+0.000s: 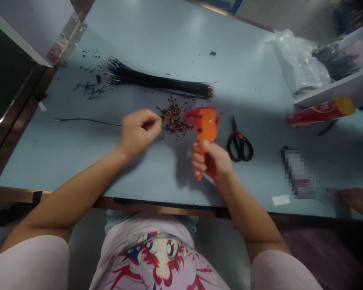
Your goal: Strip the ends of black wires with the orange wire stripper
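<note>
Shirt (160, 257) nearest, my right grip (213, 159) wraps the sturdy-looking orange tool (209, 127) by its handle, left grip (139, 131) pinching springy-looking wire (87, 119) toward the right.

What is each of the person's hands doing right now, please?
Left hand: closed, pinching a thin black wire.
Right hand: closed around the handle of an orange-and-red tool.

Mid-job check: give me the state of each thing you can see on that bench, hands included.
Left hand: pinched, apparently on the single black wire
Right hand: closed around the orange tool's handle
Orange tool: held upright
Single black wire: stretched out, slightly curved
Wire bundle: lying flat, blue-tipped end fanned
Scrap pile: loose, scattered at edges
Scissors: lying down, blades shut
Red tube: on its side
</note>
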`<state>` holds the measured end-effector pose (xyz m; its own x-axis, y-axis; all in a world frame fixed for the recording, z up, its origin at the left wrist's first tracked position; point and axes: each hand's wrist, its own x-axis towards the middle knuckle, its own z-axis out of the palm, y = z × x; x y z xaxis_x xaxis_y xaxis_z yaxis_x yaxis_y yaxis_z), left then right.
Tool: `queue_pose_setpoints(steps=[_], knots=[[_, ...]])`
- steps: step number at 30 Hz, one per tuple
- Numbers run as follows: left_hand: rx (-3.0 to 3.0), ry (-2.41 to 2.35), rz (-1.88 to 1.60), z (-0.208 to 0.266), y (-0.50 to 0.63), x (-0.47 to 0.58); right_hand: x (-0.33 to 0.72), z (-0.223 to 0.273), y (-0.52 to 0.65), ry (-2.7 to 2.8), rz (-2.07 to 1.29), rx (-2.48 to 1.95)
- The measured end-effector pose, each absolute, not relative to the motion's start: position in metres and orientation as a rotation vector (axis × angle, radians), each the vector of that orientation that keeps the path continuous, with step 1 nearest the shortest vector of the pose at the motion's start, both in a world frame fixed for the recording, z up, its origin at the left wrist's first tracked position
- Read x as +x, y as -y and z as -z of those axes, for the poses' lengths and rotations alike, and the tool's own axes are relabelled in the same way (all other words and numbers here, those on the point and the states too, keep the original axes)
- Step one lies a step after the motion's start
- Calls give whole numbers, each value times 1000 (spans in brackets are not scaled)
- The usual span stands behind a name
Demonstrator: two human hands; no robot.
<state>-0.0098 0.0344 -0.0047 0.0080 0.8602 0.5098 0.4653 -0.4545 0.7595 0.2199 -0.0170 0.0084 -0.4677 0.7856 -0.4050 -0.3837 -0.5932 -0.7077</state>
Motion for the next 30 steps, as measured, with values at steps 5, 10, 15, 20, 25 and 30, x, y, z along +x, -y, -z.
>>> queue_pose_setpoints(steps=[5, 10, 15, 20, 25, 30], knots=[[1655, -1391, -1554, 5, -51, -26, 234, -10, 5, 596, -2039, -978], [1690, -1260, -1552, 12, -46, -13, 221, 2, 15, 663, -2221, -1017], [1670, -1272, -1454, 9, -37, -5, 218, 5, 18, 674, -2215, -1004], [1670, -1289, -1459, 7, -34, -2, 217, 5, 21, 736, -2180, -1009], [1659, -1300, -1441, 7, -32, 1, 213, 5, 23, 723, -2254, -966], [1659, -1268, -1437, 7, -30, 1, 214, 6, 23, 755, -2266, -963]])
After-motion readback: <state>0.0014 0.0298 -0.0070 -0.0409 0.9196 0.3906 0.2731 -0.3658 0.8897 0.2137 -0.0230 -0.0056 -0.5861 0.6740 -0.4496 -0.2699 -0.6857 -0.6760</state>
